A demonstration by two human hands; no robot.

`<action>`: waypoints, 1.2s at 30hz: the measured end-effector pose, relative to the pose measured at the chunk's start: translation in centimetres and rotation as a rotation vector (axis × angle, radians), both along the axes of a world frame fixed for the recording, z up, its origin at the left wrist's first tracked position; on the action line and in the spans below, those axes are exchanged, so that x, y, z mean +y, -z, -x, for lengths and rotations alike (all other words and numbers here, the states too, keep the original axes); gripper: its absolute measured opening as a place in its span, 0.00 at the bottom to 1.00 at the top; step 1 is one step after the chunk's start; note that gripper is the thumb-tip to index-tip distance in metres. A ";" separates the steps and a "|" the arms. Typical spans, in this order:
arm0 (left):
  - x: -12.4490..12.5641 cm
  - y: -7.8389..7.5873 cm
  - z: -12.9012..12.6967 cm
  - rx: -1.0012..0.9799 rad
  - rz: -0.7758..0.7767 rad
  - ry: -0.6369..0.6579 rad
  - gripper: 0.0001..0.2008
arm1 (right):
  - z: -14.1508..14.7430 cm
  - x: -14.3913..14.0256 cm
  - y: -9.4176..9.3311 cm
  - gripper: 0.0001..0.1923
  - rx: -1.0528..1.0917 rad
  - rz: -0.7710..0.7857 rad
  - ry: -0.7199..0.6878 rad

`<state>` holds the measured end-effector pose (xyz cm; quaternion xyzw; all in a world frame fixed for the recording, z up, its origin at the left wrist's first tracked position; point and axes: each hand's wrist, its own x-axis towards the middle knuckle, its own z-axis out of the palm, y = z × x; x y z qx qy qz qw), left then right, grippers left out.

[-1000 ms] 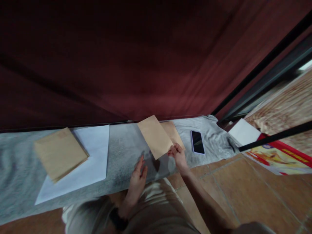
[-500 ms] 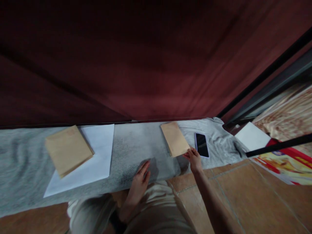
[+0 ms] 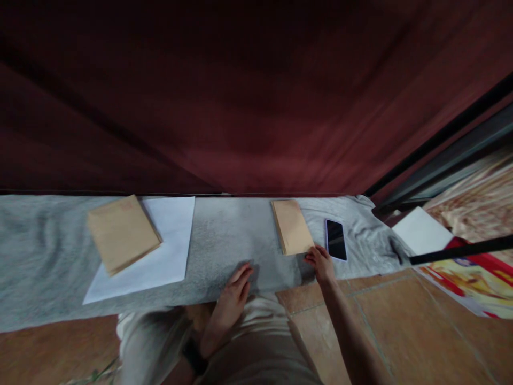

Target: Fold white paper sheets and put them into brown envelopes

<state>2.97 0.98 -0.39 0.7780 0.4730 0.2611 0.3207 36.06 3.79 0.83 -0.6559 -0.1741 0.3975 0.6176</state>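
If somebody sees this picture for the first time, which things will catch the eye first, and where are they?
First comes the dark red curtain filling the upper half, above a long grey cloth. On the cloth, a brown envelope stack lies on white paper at the left, and another brown envelope stack lies right of centre beside a black phone. The right hand touches that stack's near corner; the left hand lies flat on the cloth.

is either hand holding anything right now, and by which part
Nothing is held. The right hand touches the near corner of the brown envelope stack; the left hand rests flat on the grey cloth.
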 end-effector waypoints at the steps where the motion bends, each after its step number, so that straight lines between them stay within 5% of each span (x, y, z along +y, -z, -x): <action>1: -0.1 0.1 0.0 0.014 -0.011 0.007 0.21 | -0.1 0.1 0.0 0.21 -0.001 0.012 0.003; 16: -0.8 -0.2 -0.5 0.090 -0.062 0.041 0.21 | -1.0 0.3 -1.1 0.32 -0.227 0.228 -0.093; 30: -1.0 0.0 -0.7 0.046 -0.015 0.022 0.21 | -1.0 0.4 -1.6 0.38 -0.293 0.260 -0.160; 36: -1.2 -1.5 -0.2 0.014 0.018 0.044 0.20 | 0.2 -1.4 -1.5 0.43 -0.402 0.219 -0.116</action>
